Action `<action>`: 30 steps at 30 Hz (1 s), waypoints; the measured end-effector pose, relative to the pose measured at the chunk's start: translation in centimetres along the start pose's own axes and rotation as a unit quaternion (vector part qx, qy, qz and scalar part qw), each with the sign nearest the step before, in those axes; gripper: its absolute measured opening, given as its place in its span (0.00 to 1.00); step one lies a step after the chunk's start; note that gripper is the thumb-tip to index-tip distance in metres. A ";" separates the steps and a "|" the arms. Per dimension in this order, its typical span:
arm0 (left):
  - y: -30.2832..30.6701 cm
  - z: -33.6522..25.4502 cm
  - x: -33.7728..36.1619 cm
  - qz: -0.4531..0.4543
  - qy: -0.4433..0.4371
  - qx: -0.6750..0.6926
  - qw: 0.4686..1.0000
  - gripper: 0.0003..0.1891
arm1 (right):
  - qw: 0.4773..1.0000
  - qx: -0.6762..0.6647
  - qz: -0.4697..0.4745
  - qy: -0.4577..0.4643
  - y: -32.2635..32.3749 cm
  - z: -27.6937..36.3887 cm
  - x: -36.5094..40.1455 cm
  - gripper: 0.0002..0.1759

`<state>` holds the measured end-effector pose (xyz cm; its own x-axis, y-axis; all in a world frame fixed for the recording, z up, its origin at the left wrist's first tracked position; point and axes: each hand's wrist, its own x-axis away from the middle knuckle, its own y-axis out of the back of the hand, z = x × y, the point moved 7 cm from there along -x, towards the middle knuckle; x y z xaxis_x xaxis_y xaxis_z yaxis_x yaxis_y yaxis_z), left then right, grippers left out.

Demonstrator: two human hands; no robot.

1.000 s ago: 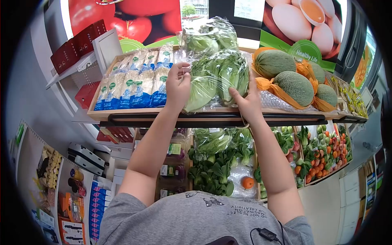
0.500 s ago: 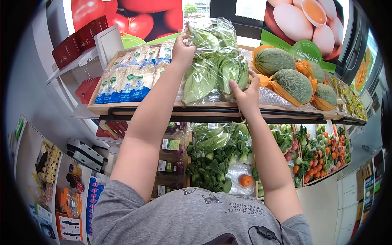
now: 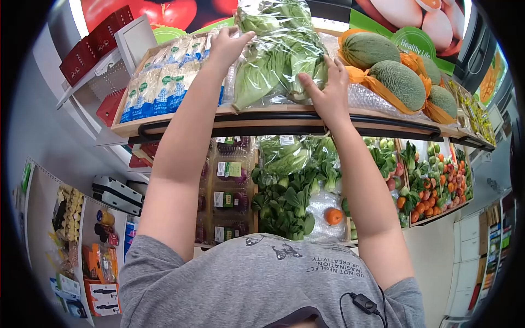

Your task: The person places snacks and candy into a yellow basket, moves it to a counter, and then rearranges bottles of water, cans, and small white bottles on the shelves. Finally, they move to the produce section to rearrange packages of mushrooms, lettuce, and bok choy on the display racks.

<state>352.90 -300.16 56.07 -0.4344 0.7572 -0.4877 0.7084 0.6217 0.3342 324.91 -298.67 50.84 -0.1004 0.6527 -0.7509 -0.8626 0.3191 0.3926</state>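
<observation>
Clear-bagged leafy greens point(image 3: 276, 65) lie on the upper wooden shelf point(image 3: 191, 116), between white packages with blue print point(image 3: 164, 90) and netted melons point(image 3: 398, 82). My left hand point(image 3: 227, 46) is at the upper left side of the bags, its thumb and fingers apart and nothing visible between them. On the right side of the bags, my right hand point(image 3: 330, 90) is open, thumb and fingers spread against the plastic. Whether its hidden fingertips press the bag cannot be made out.
Below the shelf's black rail point(image 3: 273, 131) are boxed purple produce point(image 3: 229, 199), loose dark greens point(image 3: 290, 208), an orange fruit point(image 3: 333, 216) and crates of tomatoes point(image 3: 432, 191). Red boxes point(image 3: 95, 52) stand at the upper left; side shelves point(image 3: 60, 246) hold packaged goods.
The view has tilted down, so the upper shelf appears higher. My left hand has moved left from the bags and its fingers have opened. My right hand stays at the right side.
</observation>
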 end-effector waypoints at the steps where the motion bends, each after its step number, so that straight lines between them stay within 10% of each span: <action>1: 1.4 -2.3 2.5 -0.066 -0.069 -0.072 0.993 0.32 | 1.000 0.001 0.001 -0.005 0.0 0.0 0.3 0.44; 7: 1.0 -3.0 13.8 0.115 -0.266 -0.188 0.939 0.40 | 0.972 0.187 -0.053 0.132 -0.6 2.1 1.3 0.32; 25: 3.5 -2.2 22.1 -0.037 -0.397 -0.089 0.913 0.37 | 0.997 -0.037 0.010 0.070 6.9 2.7 9.1 0.28; 28: 0.7 3.8 26.4 0.053 -0.287 -0.134 0.947 0.33 | 0.995 0.013 0.065 0.071 8.6 -0.7 15.5 0.24; 30: -2.8 10.3 26.7 0.172 -0.034 -0.098 0.980 0.34 | 0.987 0.060 0.147 -0.026 7.5 -6.4 18.6 0.25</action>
<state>345.01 -283.70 33.82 -0.1452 0.9176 -0.3701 0.6835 0.3635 0.6330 313.38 -288.54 36.45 -0.3098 0.7631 -0.5673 -0.7347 0.1866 0.6522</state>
